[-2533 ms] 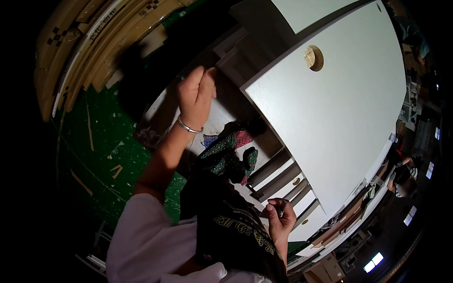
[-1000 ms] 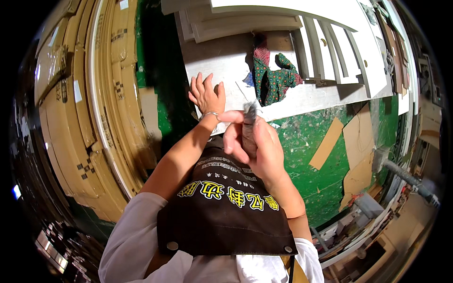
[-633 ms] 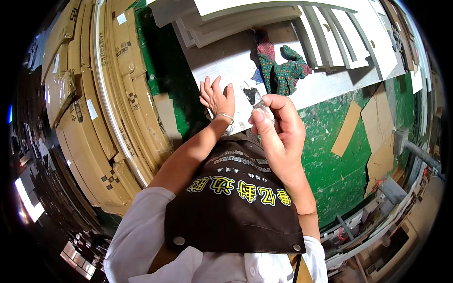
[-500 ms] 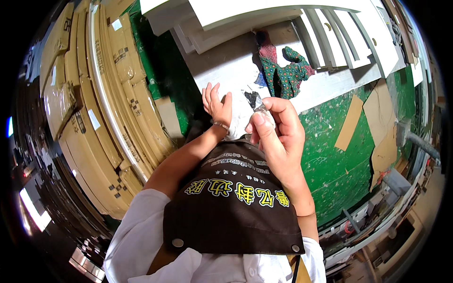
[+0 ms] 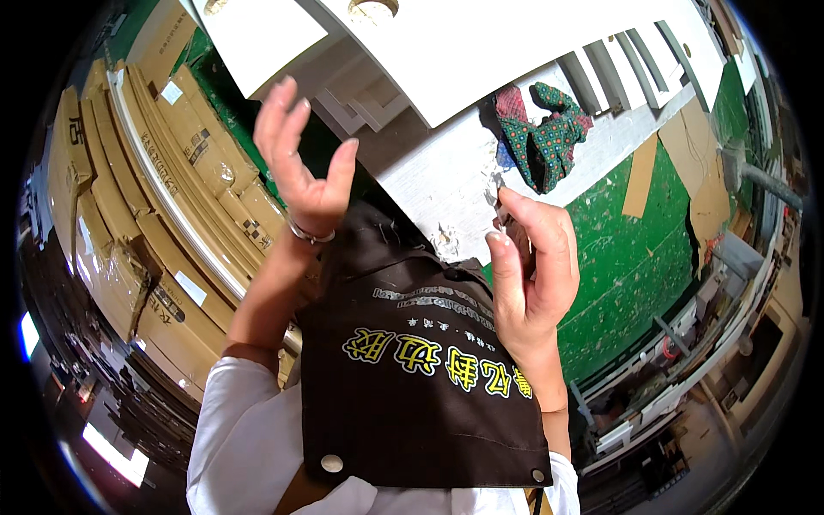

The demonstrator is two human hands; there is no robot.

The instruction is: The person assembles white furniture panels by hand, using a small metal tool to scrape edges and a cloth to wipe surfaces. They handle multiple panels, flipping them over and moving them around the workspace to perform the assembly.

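Note:
My left hand (image 5: 305, 176) is raised at the left of the white work surface (image 5: 421, 184). Its fingers are spread and it holds nothing. My right hand (image 5: 539, 257) is over the right side of the same surface, its fingers curled and thumb and forefinger bent toward each other. A small greyish, shiny scrap (image 5: 493, 190) shows by the forefinger's tip; I cannot make out what it is or how it is gripped. Just beyond lies a crumpled green cloth with colourful dots (image 5: 545, 142), beside a reddish patterned piece (image 5: 511, 101).
Large white panels (image 5: 481, 51) cover the far side, one with a round hole. White boards (image 5: 639, 60) stand in a row at the far right. Flat cardboard boxes (image 5: 176, 257) are stacked at left. Cardboard pieces (image 5: 639, 176) lie on the green floor (image 5: 614, 257).
My left hand has lifted away from the work surface and moved left, fingers spreading. My right hand has moved slightly right and down, thumb and forefinger now further apart. The view has shifted.

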